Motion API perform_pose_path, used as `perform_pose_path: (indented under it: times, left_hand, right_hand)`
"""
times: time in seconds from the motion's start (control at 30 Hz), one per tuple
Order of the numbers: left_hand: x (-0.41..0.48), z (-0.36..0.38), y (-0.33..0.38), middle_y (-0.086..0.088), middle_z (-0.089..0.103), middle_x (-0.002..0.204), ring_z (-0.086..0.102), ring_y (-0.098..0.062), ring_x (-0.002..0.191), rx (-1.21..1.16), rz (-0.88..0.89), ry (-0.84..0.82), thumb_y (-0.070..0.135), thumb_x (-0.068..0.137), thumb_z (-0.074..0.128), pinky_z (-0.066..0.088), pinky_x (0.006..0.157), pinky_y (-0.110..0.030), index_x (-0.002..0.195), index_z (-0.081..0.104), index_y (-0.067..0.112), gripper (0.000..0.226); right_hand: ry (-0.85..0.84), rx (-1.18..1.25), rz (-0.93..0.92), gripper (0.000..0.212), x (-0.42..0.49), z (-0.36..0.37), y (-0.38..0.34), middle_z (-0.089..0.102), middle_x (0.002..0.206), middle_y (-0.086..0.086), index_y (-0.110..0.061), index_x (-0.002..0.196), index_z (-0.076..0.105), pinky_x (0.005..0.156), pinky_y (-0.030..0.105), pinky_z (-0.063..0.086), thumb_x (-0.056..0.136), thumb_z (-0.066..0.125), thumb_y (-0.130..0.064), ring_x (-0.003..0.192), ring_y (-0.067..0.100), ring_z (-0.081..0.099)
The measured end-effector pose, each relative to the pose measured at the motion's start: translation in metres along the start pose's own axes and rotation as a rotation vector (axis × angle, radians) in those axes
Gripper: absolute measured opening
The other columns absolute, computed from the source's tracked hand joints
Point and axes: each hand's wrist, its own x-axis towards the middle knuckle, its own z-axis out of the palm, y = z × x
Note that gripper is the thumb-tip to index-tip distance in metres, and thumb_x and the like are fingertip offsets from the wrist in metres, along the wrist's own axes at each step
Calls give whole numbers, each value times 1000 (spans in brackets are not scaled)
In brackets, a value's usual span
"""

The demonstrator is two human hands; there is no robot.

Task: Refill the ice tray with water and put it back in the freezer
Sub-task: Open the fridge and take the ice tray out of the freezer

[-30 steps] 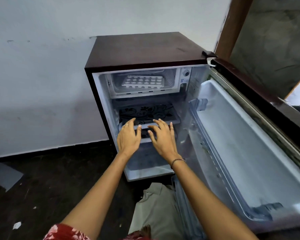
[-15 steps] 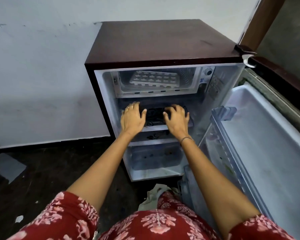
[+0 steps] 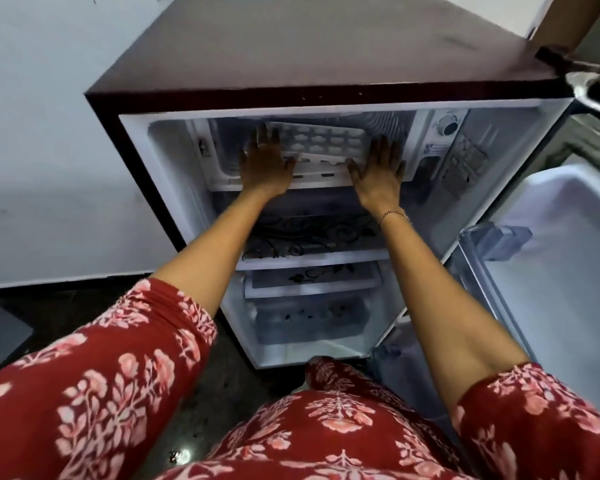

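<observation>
A white ice tray lies slightly tilted inside the freezer compartment at the top of a small open fridge. My left hand reaches into the compartment at the tray's left end, fingers straight, thumb by the tray's front corner. My right hand, with a bracelet on its wrist, is at the tray's right end in the same way. Both hands flank the tray. Whether they touch it or grip it is not plain.
The fridge door stands open to the right with a door bin. Below the freezer are a floral-patterned glass shelf and a lower drawer. A thermostat dial sits right of the freezer. A white wall is on the left.
Both hands rose from the floral shelf into the freezer compartment, to either end of the ice tray. The view came closer to the fridge.
</observation>
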Motion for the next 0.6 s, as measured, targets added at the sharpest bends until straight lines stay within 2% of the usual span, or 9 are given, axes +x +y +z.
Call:
perform_pose_path:
  times: [0.17,0.27,0.33,0.43,0.6]
  left_hand:
    - [29,3,-6,-14,-3,159,2,-37,145,-13,-65,-50,53,97,24,5,116,-49,151,3,15,69]
    - [40,6,-13,-20,1,157,1,-38,144,-44,-107,-98,54,97,23,6,115,-53,151,3,14,70]
    - [43,8,-15,-22,10,156,9,-39,143,-53,-114,-99,55,96,23,12,115,-53,150,11,13,70]
    - [47,8,-15,-24,28,148,26,-40,136,-55,-125,-56,54,96,27,24,109,-47,144,29,8,67]
    - [48,6,-14,-23,45,138,36,-42,129,-56,-155,-19,56,93,34,26,107,-48,134,44,7,64]
  right_hand:
    - [-24,-33,14,73,18,11,3,0,160,12,-8,151,4,117,50,-5,98,23,-54,146,32,-5]
    - [-2,-90,44,71,20,17,-7,10,159,10,-9,151,8,115,53,-10,98,19,-54,147,27,4]
    - [21,-81,67,67,20,20,-12,25,155,11,-11,151,15,113,56,-12,99,18,-53,145,27,15]
    - [51,-40,113,60,24,21,-19,47,140,11,-13,148,25,110,58,-14,100,21,-49,138,28,32]
    - [58,88,140,55,30,20,-22,55,135,9,-17,145,35,109,57,-19,99,29,-46,136,24,37]
